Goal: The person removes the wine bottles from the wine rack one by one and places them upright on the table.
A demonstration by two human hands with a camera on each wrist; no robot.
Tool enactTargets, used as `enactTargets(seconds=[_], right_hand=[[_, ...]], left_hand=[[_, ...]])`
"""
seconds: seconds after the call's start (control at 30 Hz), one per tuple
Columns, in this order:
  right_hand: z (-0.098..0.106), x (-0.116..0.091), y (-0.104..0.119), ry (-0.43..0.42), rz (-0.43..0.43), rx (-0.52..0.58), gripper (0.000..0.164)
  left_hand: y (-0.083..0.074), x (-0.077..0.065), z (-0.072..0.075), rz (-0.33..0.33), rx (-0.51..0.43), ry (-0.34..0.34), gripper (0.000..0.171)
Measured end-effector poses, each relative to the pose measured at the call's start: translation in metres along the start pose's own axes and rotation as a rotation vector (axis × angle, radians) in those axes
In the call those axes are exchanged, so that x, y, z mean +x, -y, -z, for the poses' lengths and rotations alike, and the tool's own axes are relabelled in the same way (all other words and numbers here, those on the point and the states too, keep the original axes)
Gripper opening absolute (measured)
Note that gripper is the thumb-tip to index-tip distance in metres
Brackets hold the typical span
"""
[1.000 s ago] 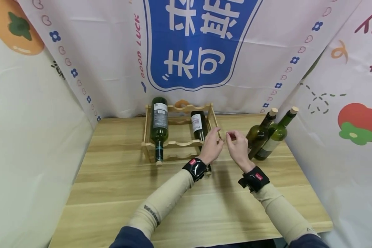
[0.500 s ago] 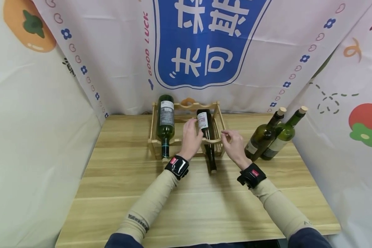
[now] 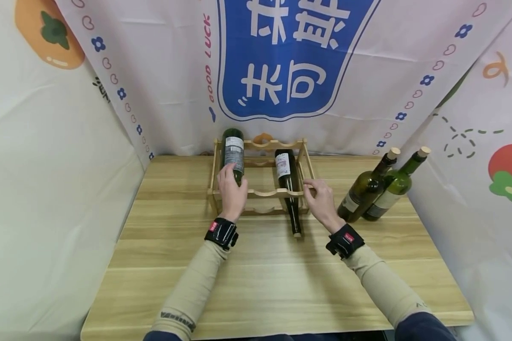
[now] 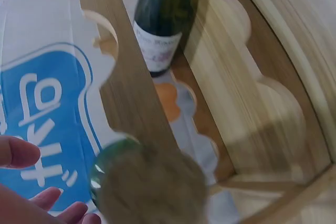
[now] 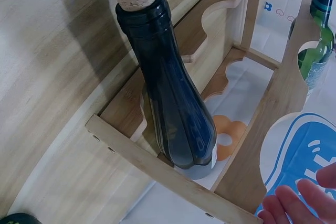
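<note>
My left hand (image 3: 233,194) has moved across from the right side of the rack (image 3: 266,193) to the green bottle (image 3: 233,147) at its left end. The thumb and fingers are spread over the bottle, hiding its neck; whether they touch the glass I can't tell. My right hand (image 3: 322,201) is at the rack's front right corner, fingers loosely bent, thumb apart and nothing between them; contact with the wood is unclear. The green bottle lies in the rack, base to the back. The dark bottle (image 3: 287,177) lies at the right end, its corked neck jutting out over the front bar. Two more corked bottles (image 3: 360,194) stand close together on the bench (image 3: 264,284) to the right.
</note>
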State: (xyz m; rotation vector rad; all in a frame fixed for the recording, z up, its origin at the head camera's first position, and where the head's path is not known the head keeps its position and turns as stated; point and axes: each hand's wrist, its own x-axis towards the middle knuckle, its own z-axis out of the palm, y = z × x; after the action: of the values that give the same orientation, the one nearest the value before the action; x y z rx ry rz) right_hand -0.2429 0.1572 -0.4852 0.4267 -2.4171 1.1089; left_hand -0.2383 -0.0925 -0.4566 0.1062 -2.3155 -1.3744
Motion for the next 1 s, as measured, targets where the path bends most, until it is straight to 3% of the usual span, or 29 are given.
enactTargets(seconds=[0.23,0.57,0.8,1.0], right_hand=[[-0.001,0.0,-0.002,-0.013,0.015,-0.026,0.019],[-0.004,-0.002,0.0,-0.022,0.019,-0.021,0.017],[-0.009,0.006,0.006,-0.011,0.011,-0.016,0.018],[-0.016,0.008,0.01,0.019,-0.005,-0.034,0.019]], left_hand=[[0.013,0.001,0.017,0.082,-0.006,-0.031,0.045],[0.024,-0.003,0.028,0.113,-0.036,-0.056,0.045],[0.029,-0.011,0.036,0.127,-0.079,-0.118,0.033],[0.035,-0.022,0.039,0.168,-0.081,-0.08,0.015]])
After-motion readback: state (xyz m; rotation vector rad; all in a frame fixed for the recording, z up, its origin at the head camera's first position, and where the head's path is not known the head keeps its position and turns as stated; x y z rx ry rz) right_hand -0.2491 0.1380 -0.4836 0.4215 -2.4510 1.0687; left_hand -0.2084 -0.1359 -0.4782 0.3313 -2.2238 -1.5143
